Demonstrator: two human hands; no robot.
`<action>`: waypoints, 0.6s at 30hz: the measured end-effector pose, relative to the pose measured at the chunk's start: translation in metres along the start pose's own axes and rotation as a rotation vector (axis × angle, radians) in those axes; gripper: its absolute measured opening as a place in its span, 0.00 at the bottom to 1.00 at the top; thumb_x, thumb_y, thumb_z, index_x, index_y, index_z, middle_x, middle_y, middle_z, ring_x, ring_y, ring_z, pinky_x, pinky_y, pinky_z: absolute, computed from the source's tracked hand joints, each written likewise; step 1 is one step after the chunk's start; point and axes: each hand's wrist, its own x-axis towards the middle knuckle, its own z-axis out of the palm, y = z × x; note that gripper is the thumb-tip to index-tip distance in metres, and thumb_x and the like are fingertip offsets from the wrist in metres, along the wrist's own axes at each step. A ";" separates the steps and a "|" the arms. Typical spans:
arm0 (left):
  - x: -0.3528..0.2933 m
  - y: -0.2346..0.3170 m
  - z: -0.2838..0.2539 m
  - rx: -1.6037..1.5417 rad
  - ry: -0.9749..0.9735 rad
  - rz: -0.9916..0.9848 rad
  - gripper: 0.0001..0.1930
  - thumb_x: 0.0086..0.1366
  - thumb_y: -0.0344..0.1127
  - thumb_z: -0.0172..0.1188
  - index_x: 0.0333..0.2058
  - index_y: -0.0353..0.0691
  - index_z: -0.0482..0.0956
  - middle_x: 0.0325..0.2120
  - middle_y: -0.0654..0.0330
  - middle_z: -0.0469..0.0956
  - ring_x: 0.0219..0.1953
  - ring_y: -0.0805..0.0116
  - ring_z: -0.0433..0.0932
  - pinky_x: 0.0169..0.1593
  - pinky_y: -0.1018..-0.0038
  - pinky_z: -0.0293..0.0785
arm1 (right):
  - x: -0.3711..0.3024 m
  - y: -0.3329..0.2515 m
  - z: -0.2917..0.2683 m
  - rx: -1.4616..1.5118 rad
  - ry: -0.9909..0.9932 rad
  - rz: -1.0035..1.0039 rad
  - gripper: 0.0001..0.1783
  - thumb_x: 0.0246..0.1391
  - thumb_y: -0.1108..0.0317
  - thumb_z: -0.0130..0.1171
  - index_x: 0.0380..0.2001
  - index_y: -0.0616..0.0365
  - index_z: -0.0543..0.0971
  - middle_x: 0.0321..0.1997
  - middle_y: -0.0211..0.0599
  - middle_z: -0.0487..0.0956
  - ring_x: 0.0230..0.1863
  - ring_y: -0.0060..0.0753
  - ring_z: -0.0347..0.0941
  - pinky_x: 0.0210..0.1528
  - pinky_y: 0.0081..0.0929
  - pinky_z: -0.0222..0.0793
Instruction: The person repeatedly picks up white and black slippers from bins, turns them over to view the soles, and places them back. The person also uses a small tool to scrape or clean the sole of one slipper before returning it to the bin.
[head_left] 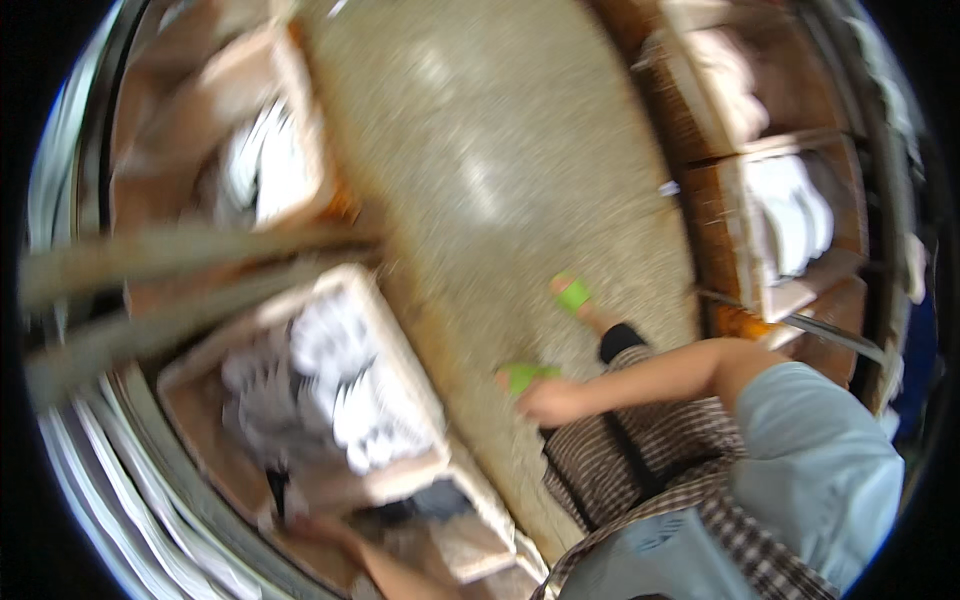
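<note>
My left hand (318, 528) reaches down at the lower left, beside the near corner of a pale box (405, 335). It is blurred, and I cannot tell whether it holds anything. A small black piece (277, 490) lies just above it at the box's corner. Inside the box are white bundles (335, 345) and grey bundles (260, 410) in rows, perhaps folded cloth; their kind is unclear. In front of my checked apron (660, 420) hangs my right hand (552, 402), apart from the boxes. Its fingers are smeared by motion.
A rusty shelf beam (200, 262) crosses the left side. Beyond it stands another box (305, 110) with white items. Boxes with white pieces (790, 215) and pinkish pieces (735, 85) line the right. A concrete floor (480, 130) runs between the rows; my feet wear green slippers (573, 295).
</note>
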 end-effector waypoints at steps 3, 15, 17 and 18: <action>-0.002 0.107 -0.057 -0.494 -0.070 -0.208 0.19 0.67 0.41 0.41 0.45 0.31 0.71 0.49 0.43 0.68 0.51 0.46 0.67 0.55 0.55 0.63 | -0.001 -0.039 -0.053 0.198 0.261 -0.047 0.19 0.54 0.59 0.53 0.47 0.56 0.72 0.43 0.44 0.76 0.42 0.48 0.72 0.45 0.42 0.68; -0.007 0.424 -0.401 -2.133 -1.305 -0.092 0.28 0.67 0.54 0.35 0.48 0.34 0.69 0.48 0.46 0.70 0.50 0.51 0.70 0.52 0.55 0.68 | -0.145 -0.139 -0.188 1.092 0.578 -0.543 0.48 0.42 0.50 0.67 0.59 0.62 0.53 0.49 0.33 0.67 0.52 0.23 0.61 0.56 0.22 0.57; -0.022 0.428 -0.437 -2.175 -1.492 -0.030 0.29 0.66 0.56 0.34 0.49 0.35 0.69 0.48 0.47 0.70 0.49 0.51 0.71 0.52 0.55 0.69 | -0.194 -0.141 -0.179 0.895 0.757 -0.362 0.41 0.46 0.54 0.65 0.57 0.64 0.58 0.51 0.35 0.69 0.53 0.25 0.62 0.55 0.25 0.60; -0.031 0.428 -0.453 -2.177 -1.573 0.000 0.30 0.66 0.57 0.34 0.49 0.35 0.69 0.48 0.47 0.71 0.49 0.52 0.71 0.52 0.55 0.69 | -0.217 -0.142 -0.169 0.879 0.763 -0.284 0.38 0.48 0.56 0.64 0.56 0.64 0.60 0.52 0.35 0.69 0.53 0.25 0.63 0.55 0.25 0.61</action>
